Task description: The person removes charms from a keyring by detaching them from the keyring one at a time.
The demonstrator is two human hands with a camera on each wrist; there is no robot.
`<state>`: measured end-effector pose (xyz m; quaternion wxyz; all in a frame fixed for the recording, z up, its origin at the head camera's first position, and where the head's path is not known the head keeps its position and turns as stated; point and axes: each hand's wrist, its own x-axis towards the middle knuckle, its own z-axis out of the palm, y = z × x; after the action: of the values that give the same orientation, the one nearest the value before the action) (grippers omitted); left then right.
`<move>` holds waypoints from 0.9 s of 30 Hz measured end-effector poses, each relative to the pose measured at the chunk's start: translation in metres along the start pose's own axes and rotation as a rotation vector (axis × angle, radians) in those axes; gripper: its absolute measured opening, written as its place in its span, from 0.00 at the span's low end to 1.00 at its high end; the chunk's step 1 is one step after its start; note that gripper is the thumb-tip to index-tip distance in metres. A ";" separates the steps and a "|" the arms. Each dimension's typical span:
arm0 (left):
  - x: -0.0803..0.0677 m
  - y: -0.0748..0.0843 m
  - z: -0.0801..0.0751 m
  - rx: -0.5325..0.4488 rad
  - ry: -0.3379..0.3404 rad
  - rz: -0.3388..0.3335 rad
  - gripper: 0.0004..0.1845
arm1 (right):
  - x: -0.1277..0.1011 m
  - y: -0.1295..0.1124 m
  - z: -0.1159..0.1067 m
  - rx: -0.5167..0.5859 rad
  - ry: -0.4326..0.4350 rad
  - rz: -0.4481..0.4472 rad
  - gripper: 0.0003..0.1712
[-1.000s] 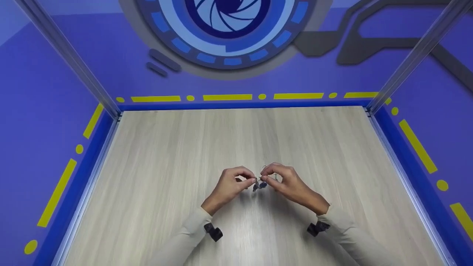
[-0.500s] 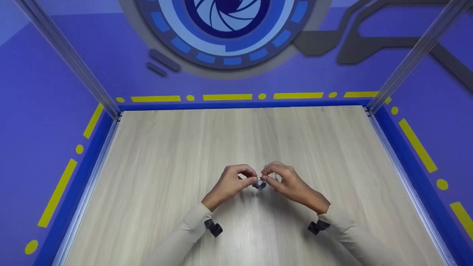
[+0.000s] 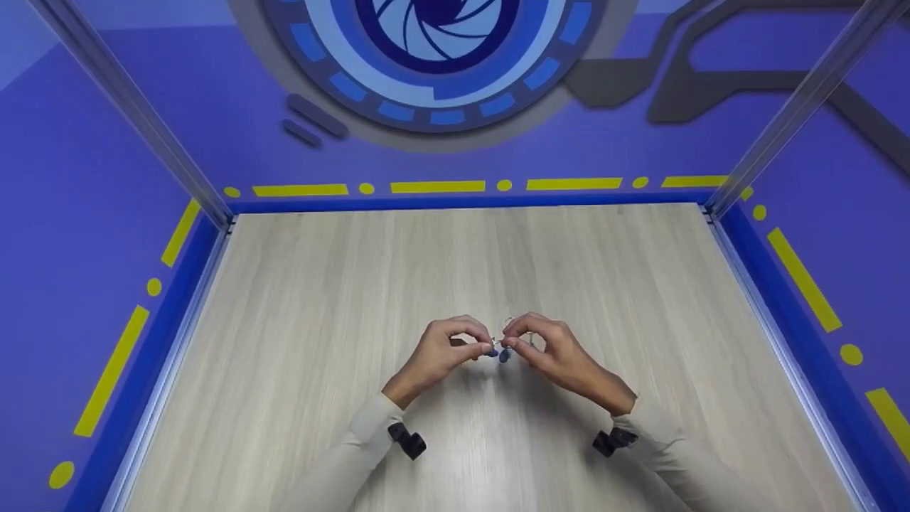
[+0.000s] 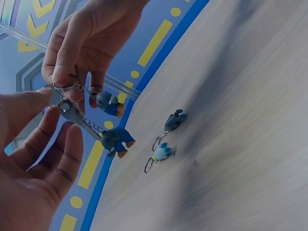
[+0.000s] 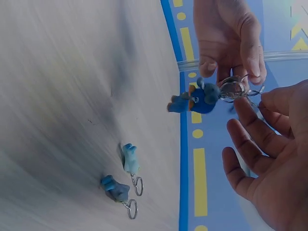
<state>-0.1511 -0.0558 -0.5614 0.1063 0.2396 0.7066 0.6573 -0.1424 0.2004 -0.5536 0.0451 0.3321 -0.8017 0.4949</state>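
Note:
Both hands hold up linked metal key rings (image 5: pixel 235 90) above the table. My left hand (image 3: pixel 442 355) pinches at the rings with thumb and fingertips; its exact grip is partly hidden. Facing it, my right hand (image 3: pixel 553 350) pinches the other side of the rings between thumb and index finger. Below the fingers in the left wrist view hang a silver key (image 4: pixel 72 113), a small blue animal figure (image 4: pixel 109 103) with an orange base, and a second blue animal figure (image 4: pixel 115 140). In the right wrist view these dangling figures (image 5: pixel 202 98) overlap.
Two more keychains lie on the wooden table (image 3: pixel 320 284): a grey-blue figure (image 5: pixel 115 188) and a light blue figure (image 5: pixel 130 159), each with its own ring. Blue walls with yellow marks and metal posts (image 3: pixel 789 107) enclose the table.
The dangling figures have swung and turned under the fingers. My left hand has shifted slightly, while my right hand stays almost where it was.

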 end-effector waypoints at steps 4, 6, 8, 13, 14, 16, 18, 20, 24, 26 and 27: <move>-0.002 -0.001 -0.001 -0.010 -0.007 -0.012 0.06 | -0.001 -0.002 0.001 -0.002 0.011 0.011 0.03; -0.002 -0.001 -0.001 0.012 -0.005 -0.026 0.06 | -0.001 -0.003 0.001 -0.005 0.010 0.016 0.03; -0.003 -0.001 -0.001 0.030 -0.005 -0.042 0.05 | -0.002 -0.003 0.001 -0.008 0.004 0.021 0.04; -0.003 0.000 -0.001 0.077 -0.007 -0.067 0.02 | -0.003 -0.004 0.000 -0.011 -0.017 0.032 0.05; -0.003 0.000 -0.001 0.087 -0.007 -0.068 0.02 | -0.002 -0.004 0.000 -0.011 -0.019 0.031 0.05; -0.002 0.000 0.000 0.109 -0.001 -0.076 0.02 | -0.002 -0.005 -0.001 -0.010 -0.022 0.030 0.04; -0.001 0.002 0.001 0.135 0.004 -0.076 0.02 | -0.002 -0.005 -0.001 -0.014 -0.023 0.026 0.04; -0.001 0.004 0.002 0.169 0.008 -0.075 0.02 | -0.001 -0.005 -0.001 -0.020 -0.028 0.024 0.03; -0.001 0.006 0.004 0.216 0.008 -0.059 0.02 | -0.001 -0.006 -0.003 -0.030 -0.042 0.018 0.03; -0.001 0.007 0.004 0.228 0.002 -0.047 0.02 | -0.001 -0.006 -0.003 -0.036 -0.048 0.014 0.03; 0.000 0.007 0.005 0.231 -0.001 -0.040 0.02 | -0.001 -0.006 -0.003 -0.037 -0.050 0.010 0.03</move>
<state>-0.1474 -0.0518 -0.5547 0.0913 0.2364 0.7823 0.5690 -0.1394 0.2015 -0.5481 0.0287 0.3393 -0.8133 0.4717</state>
